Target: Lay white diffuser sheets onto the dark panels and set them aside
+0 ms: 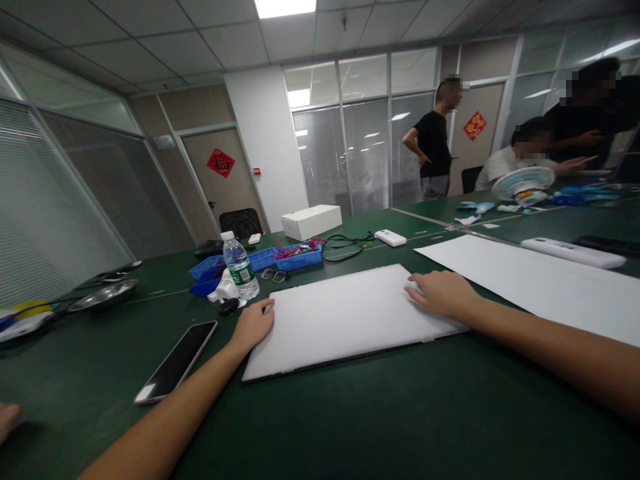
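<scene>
A flat white panel (335,320) with a thin dark rim lies on the green table in front of me. At its left edge is my left hand (254,325), thumb along the edge and the other fingers mostly hidden. My right hand (443,293) holds the opposite edge, with its thumb on the white face and a finger by the far corner. A dark-screened phone (177,363) rests to the left of my left forearm. Beyond the right hand lies a large white sheet (530,280).
Behind the panel stand a water bottle (240,265), a blue tray (300,259) of red wires, glasses (275,275) and a white box (311,222). A metal dish (104,295) lies left. People and a fan (523,183) are at far right. Someone's hand (7,420) shows at the left edge.
</scene>
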Demonstrator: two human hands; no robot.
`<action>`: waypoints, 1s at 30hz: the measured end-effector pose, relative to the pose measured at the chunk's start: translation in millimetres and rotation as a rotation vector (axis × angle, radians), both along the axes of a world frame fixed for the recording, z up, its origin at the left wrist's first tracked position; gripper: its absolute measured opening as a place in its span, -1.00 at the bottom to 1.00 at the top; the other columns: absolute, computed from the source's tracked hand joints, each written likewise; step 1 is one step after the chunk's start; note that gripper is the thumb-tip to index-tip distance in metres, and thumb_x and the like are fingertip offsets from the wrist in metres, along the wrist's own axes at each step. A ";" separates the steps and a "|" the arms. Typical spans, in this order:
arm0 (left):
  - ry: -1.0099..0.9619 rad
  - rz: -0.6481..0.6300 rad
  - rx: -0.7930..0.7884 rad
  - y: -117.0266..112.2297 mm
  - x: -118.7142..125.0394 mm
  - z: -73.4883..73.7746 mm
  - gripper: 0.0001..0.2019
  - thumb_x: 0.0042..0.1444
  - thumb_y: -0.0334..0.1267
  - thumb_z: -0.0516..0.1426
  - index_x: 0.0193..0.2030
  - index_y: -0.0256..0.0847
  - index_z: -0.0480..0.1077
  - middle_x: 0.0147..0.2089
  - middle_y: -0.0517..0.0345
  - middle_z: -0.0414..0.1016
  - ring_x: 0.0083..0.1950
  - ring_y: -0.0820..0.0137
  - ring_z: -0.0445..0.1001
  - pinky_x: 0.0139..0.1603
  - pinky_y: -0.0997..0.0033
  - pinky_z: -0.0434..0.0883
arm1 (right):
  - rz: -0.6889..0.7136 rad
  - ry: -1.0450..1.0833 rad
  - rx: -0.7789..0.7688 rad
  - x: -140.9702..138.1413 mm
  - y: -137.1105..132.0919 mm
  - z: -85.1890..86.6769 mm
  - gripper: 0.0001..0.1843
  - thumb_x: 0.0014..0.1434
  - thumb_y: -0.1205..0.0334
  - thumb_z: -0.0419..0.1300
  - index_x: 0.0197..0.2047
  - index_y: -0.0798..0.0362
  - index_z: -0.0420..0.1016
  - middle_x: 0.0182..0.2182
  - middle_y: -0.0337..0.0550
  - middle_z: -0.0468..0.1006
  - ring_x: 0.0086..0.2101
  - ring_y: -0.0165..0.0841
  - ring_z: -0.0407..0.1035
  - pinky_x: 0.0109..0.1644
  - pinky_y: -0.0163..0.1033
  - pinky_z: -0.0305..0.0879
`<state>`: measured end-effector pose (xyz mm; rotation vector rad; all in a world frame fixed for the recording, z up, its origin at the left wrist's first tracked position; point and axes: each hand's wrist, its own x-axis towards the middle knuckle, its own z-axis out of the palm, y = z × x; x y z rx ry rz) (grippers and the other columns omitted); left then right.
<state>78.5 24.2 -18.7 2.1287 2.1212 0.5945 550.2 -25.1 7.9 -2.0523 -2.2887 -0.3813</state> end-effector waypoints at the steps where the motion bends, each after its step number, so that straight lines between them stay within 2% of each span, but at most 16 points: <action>1: -0.001 0.002 0.003 0.3 -0.2 -0.2 -0.51 0.22 -0.25 0.07 0.27 -0.22 0.48 0.27 -0.08 0.52 0.27 0.11 0.51 0.30 0.25 0.34 | 0.002 -0.001 0.001 -0.2 -0.3 0.2 -0.32 0.38 -0.18 -0.15 0.26 0.08 0.46 -0.15 0.16 0.63 -0.17 -0.05 0.54 -0.10 0.00 0.36; 8: -0.042 0.004 -0.003 2.7 -2.0 -2.2 -0.54 0.24 -0.27 0.06 0.24 -0.21 0.50 0.28 -0.03 0.51 0.28 0.15 0.50 0.32 0.29 0.32 | 0.021 -0.006 0.017 -0.2 -1.3 -0.5 -0.33 0.38 -0.17 -0.17 0.24 0.05 0.47 -0.13 0.13 0.63 -0.14 -0.02 0.54 -0.10 0.02 0.36; 13: -0.037 0.012 -0.012 2.5 -2.6 -1.1 -0.54 0.26 -0.26 0.06 0.24 -0.24 0.50 0.29 -0.08 0.50 0.27 0.14 0.50 0.31 0.27 0.32 | 0.031 -0.005 0.011 -0.2 -0.8 -1.7 -0.36 0.38 -0.18 -0.15 0.19 0.01 0.50 -0.18 0.11 0.63 -0.17 -0.04 0.54 -0.11 0.00 0.35; 17: -0.035 0.014 -0.025 0.6 -0.9 0.3 -0.54 0.25 -0.23 0.06 0.24 -0.26 0.50 0.31 -0.06 0.48 0.31 0.14 0.47 0.35 0.30 0.29 | -0.005 0.010 0.018 8.1 4.8 1.1 -0.37 0.38 -0.19 -0.18 0.18 -0.03 0.50 -0.14 0.08 0.62 -0.15 -0.02 0.52 -0.12 0.02 0.34; 20: -0.029 -0.005 -0.019 -1.1 1.2 0.6 -0.51 0.25 -0.16 0.08 0.25 -0.29 0.50 0.34 -0.07 0.43 0.35 0.12 0.43 0.37 0.29 0.26 | -0.081 0.019 0.032 24.3 14.4 3.6 -0.35 0.36 -0.21 -0.17 0.20 0.00 0.47 -0.08 0.13 0.60 -0.12 0.00 0.51 -0.09 0.05 0.34; 23: -0.017 -0.016 -0.015 -3.5 3.5 1.5 -0.47 0.23 -0.05 0.11 0.24 -0.29 0.50 0.35 -0.09 0.41 0.36 0.09 0.41 0.38 0.28 0.26 | -0.177 0.025 0.042 48.5 26.8 1.9 -0.34 0.34 -0.20 -0.10 0.18 0.11 0.45 -0.01 0.24 0.55 -0.03 0.05 0.46 -0.01 0.11 0.32; 26: -0.007 -0.009 -0.016 -6.0 5.3 3.6 -0.47 0.21 -0.03 0.14 0.23 -0.27 0.51 0.35 -0.07 0.41 0.34 0.09 0.43 0.36 0.29 0.29 | -0.294 0.044 0.026 75.9 38.9 -6.5 -0.32 0.29 -0.23 0.00 0.12 0.21 0.46 0.01 0.34 0.51 0.01 0.13 0.42 0.02 0.17 0.31; 30: -0.005 -0.008 -0.023 -7.2 6.4 5.6 -0.48 0.22 -0.07 0.14 0.25 -0.27 0.49 0.37 -0.08 0.38 0.36 0.09 0.41 0.38 0.25 0.28 | -0.383 0.126 -0.023 103.7 52.7 -22.2 -0.30 0.26 -0.28 0.02 -0.02 0.25 0.53 -0.10 0.37 0.54 -0.10 0.14 0.47 -0.07 0.21 0.35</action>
